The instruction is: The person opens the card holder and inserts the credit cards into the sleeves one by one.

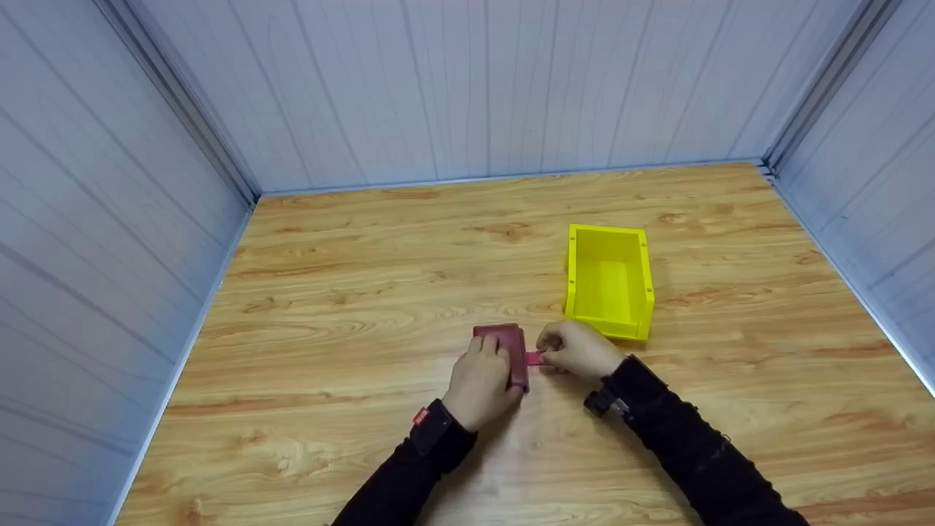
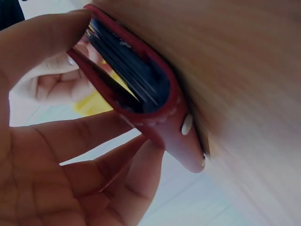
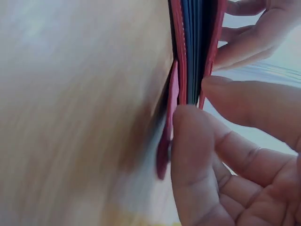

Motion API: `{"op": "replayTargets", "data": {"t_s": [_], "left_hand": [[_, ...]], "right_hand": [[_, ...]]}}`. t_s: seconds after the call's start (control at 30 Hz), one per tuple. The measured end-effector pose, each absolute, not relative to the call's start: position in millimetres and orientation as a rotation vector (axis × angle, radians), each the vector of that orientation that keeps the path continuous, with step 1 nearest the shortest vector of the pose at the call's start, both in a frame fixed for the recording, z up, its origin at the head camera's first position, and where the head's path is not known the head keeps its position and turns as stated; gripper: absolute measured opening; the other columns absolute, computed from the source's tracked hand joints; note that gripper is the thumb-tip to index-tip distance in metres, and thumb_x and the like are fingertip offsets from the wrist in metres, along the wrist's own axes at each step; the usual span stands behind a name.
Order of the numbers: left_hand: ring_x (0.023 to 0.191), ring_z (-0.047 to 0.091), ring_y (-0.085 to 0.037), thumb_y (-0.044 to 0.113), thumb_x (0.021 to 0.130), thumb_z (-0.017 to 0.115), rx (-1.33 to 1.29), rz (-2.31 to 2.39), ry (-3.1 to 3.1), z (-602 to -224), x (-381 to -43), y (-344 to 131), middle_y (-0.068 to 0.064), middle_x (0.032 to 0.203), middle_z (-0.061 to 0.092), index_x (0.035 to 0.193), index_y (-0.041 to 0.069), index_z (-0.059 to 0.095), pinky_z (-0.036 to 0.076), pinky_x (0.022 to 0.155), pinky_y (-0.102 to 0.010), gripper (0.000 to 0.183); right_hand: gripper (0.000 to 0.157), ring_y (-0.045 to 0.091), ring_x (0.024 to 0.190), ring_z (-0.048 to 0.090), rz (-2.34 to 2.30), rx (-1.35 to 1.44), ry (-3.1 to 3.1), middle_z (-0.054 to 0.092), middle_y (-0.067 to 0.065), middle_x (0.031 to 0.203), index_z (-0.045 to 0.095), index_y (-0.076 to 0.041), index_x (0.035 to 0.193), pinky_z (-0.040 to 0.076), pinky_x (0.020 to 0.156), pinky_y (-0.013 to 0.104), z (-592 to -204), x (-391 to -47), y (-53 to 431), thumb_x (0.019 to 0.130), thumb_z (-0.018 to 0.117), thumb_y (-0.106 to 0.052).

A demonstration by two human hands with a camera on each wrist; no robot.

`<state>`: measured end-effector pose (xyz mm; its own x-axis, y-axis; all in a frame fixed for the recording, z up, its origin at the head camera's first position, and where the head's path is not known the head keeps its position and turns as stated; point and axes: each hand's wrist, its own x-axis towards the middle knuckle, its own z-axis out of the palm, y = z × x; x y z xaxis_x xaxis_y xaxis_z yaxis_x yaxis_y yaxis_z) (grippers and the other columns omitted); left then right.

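Observation:
A dark red card holder [image 1: 517, 356] lies on the wooden table, a short pinkish-red strap [image 1: 532, 359] sticking out from its right side. My left hand [image 1: 478, 383] grips it, thumb at one edge and fingers along the far side. Dark inner sleeves [image 2: 131, 70] show between the covers in the left wrist view. My right hand [image 1: 581, 349] has its fingers curled at the strap side. Seen from the right wrist, the thumb and a finger pinch near the covers' open edge, and the strap [image 3: 164, 146] with its snap hangs loose beside one finger.
Just beyond my right hand stands a yellow open-front bin [image 1: 610, 281] on the wooden table [image 1: 350, 292]. Pale panelled walls [image 1: 453, 88] enclose the table at the back and both sides.

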<state>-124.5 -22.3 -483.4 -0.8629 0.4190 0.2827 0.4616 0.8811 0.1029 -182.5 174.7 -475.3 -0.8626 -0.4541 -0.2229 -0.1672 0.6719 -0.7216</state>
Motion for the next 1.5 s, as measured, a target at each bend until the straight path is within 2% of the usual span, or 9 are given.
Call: {"op": "replayTargets", "data": {"t_s": [0.1,0.23,0.33,0.5,0.67,0.9,1.2,1.5], "left_hand": [[0.094,0.056,-0.026,0.041,0.076,0.078,-0.685,-0.294,-2.856,-480.5,-125.3,-25.5,-0.011,0.100,0.061,0.098,0.002,0.069,0.056,0.076,-0.036,0.046],[0.100,0.056,-0.028,0.046,0.081,0.075,-0.698,-0.343,-2.915,-477.6,-125.4,-29.8,-0.013,0.109,0.061,0.109,-0.001,0.068,0.055,0.083,-0.038,0.055],[0.104,0.056,-0.031,0.041,0.086,0.072,-0.700,-0.405,-2.929,-476.9,-126.4,-32.8,-0.014,0.115,0.062,0.110,-0.002,0.068,0.053,0.089,-0.039,0.049],[0.107,0.056,-0.034,0.029,0.087,0.072,-0.671,-0.527,-2.951,-475.9,-129.0,-38.7,-0.016,0.120,0.062,0.110,-0.002,0.068,0.047,0.096,-0.040,0.039],[0.104,0.054,-0.035,0.027,0.085,0.073,-0.617,-0.668,-2.968,-477.8,-130.1,-42.9,-0.015,0.121,0.060,0.112,0.000,0.066,0.050,0.090,-0.041,0.039],[0.109,0.054,-0.041,0.027,0.086,0.073,-0.584,-0.749,-3.006,-479.7,-131.7,-43.2,-0.018,0.130,0.055,0.117,0.000,0.065,0.050,0.092,-0.045,0.042],[0.106,0.056,-0.039,0.028,0.085,0.073,-0.573,-0.716,-3.017,-480.0,-131.4,-42.7,-0.018,0.129,0.055,0.115,0.000,0.066,0.051,0.089,-0.045,0.042],[0.098,0.060,-0.036,0.026,0.085,0.073,-0.583,-0.707,-3.012,-480.3,-131.7,-42.8,-0.017,0.125,0.056,0.115,-0.001,0.065,0.052,0.085,-0.042,0.041]], "right_hand": [[0.017,0.011,0.063,0.058,-0.954,-0.502,2.563,0.068,0.005,0.074,0.070,0.000,0.100,0.047,0.059,0.026,-472.6,-179.8,179.1,0.086,0.066,-0.008],[0.022,0.013,0.070,0.058,-0.811,-0.582,2.697,0.069,0.006,0.079,0.072,0.001,0.100,0.050,0.067,0.032,-471.6,-176.8,183.1,0.083,0.071,-0.012],[0.023,0.015,0.072,0.059,-0.742,-0.619,2.749,0.069,0.007,0.081,0.073,0.001,0.098,0.050,0.071,0.035,-471.8,-174.9,184.4,0.080,0.075,-0.014],[0.020,0.015,0.068,0.056,-0.674,-0.617,2.771,0.065,0.004,0.075,0.070,-0.002,0.093,0.048,0.067,0.034,-472.5,-172.8,184.2,0.078,0.077,-0.013],[0.016,0.016,0.066,0.053,-0.632,-0.601,2.780,0.060,0.002,0.071,0.066,-0.005,0.089,0.044,0.064,0.032,-472.2,-172.2,182.4,0.077,0.076,-0.011],[0.015,0.014,0.060,0.048,-0.654,-0.621,2.771,0.055,0.000,0.066,0.063,-0.007,0.087,0.038,0.056,0.028,-469.1,-173.2,180.8,0.077,0.073,-0.011],[0.014,0.012,0.066,0.055,-0.922,-0.534,2.666,0.064,0.002,0.077,0.064,-0.008,0.088,0.046,0.059,0.026,-465.8,-178.0,175.1,0.081,0.073,-0.017],[0.012,0.012,0.068,0.056,-1.070,-0.530,2.632,0.064,0.002,0.077,0.066,-0.008,0.089,0.048,0.062,0.025,-467.3,-183.9,161.5,0.082,0.073,-0.016]]}}
